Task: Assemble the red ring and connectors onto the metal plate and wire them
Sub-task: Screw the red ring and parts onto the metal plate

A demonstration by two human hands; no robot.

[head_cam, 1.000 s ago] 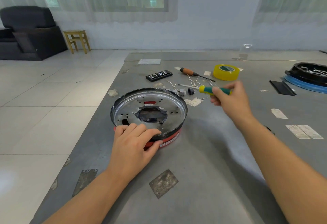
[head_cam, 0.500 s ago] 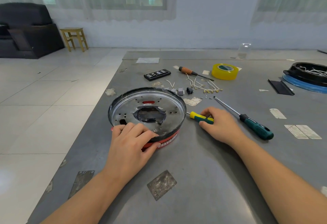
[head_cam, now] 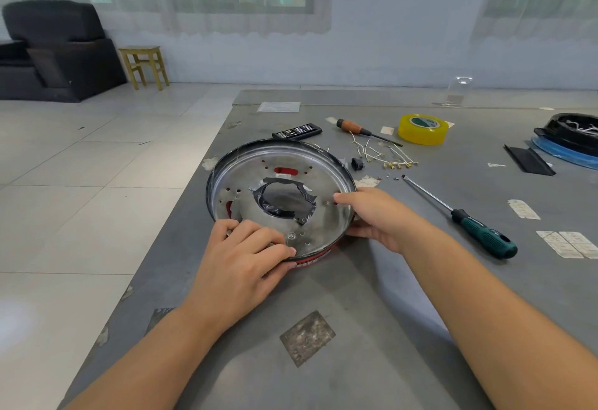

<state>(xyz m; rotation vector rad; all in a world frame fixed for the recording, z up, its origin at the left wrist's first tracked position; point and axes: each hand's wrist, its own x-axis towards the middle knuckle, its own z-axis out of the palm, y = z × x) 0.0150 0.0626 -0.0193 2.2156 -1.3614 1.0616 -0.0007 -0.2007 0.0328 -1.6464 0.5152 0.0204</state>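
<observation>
Right hand (head_cam: 377,215) moved onto metal plate (head_cam: 318,179), gripping rim

Plate (head_cam: 301,163) on ring (head_cam: 315,259); wires (head_cam: 378,154) behind; screwdriver (head_cam: 466,218) right of plate

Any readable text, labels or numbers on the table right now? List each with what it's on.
Nothing can be read for certain.
Red ring: white print under the metal plate, blurred and partly hidden.
Yellow tape roll: green core label, too small.
Green-handled screwdriver: pale mark on the handle, too small.
Black bit case: no text legible.
Paper stickers on the table: faint print, unreadable.
</observation>
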